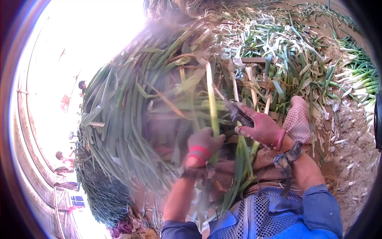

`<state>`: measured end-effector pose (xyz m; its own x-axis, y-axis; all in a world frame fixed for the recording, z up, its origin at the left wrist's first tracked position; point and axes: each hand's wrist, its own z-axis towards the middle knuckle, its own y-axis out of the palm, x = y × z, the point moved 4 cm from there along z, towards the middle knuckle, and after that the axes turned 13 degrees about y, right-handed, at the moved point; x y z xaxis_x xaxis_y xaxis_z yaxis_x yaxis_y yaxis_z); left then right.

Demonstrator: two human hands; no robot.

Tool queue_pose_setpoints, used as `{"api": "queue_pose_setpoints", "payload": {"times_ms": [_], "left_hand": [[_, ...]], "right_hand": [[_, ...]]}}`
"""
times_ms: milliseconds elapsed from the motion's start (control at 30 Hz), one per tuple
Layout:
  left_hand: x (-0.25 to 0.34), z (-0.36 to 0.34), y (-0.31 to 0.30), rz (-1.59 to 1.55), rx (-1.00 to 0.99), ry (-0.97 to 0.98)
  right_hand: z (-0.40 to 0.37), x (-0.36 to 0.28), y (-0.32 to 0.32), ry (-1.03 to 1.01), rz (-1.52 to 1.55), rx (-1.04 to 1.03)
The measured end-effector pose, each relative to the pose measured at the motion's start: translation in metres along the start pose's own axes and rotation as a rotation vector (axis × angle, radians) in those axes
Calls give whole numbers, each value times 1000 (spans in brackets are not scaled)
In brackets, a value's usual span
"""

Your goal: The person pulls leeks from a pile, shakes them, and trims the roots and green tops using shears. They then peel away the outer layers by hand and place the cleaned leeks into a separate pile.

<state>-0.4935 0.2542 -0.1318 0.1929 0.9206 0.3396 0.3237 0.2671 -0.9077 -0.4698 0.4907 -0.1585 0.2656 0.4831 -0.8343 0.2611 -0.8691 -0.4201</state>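
Observation:
My left hand [205,144], in a stained glove with a red wrist band, is closed round the green part of a long leek [211,91]. The leek's pale end points away from me. My right hand [264,126], in a pinkish glove, grips a dark air gun [238,113] whose thin nozzle points toward the leek's stem. Long green leaves [119,111] of a big heap are at the left, partly blurred. More pale stems [251,85] lie just beyond the air gun.
Stripped leaves [274,40] cover the ground ahead. Cleaned leeks [364,81] lie in a row at the far right, beside root trimmings [352,167]. A dark green bundle [99,183] stands lower left. Other people [63,161] are at the far left.

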Motion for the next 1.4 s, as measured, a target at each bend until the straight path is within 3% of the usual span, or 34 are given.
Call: {"api": "queue_pose_setpoints", "payload": {"times_ms": [67,100,167,233,333,367,400,500,533,567,600,800,900,1033,1100,1167,1233,1267,1300,1333,1400], "left_hand": [[16,-8,16,36,-110,-10],[22,-13,31,32,-183,21],[34,-28,65,27,-252,46],[47,-39,98,9,-405,213],[60,-41,84,14,-463,196],[61,-36,61,126,-477,366],[39,-31,48,-210,-153,244],[-5,2,-6,-273,239,107],[-17,11,-12,-270,239,106],[-26,17,-22,-71,273,27],[-33,21,-27,127,306,-50],[-48,10,8,238,356,-12],[-47,2,8,115,360,-151],[-62,4,23,44,396,-95],[-65,4,32,-6,164,-316],[-70,0,39,2,178,-300],[-76,-4,45,5,192,-290],[-78,-4,46,-21,201,-278],[-80,-5,46,-44,207,-264],[-80,-2,44,-45,209,-261],[-78,5,39,-186,375,-120]], "right_hand": [[2,1,4,-193,-3,19],[5,0,2,-194,-3,14],[16,3,-3,25,-76,-12],[26,12,-1,19,-101,57],[30,22,-2,11,-120,114],[24,21,-2,36,-91,108],[20,23,0,60,-62,102],[13,21,7,-26,6,48],[8,16,9,-114,71,-27],[-1,-1,9,-132,90,-139],[2,-4,13,-134,92,-135],[34,-35,33,-197,-132,-106],[58,-56,39,-135,-280,-77],[83,-77,30,-49,-358,-17],[99,-80,17,-33,-352,13],[118,-76,-6,8,-396,144],[141,-55,-52,-20,-105,465],[149,-35,-73,-83,200,576],[145,-26,-92,110,276,634],[147,-8,-98,109,275,637],[151,19,-90,-15,252,318]]}}
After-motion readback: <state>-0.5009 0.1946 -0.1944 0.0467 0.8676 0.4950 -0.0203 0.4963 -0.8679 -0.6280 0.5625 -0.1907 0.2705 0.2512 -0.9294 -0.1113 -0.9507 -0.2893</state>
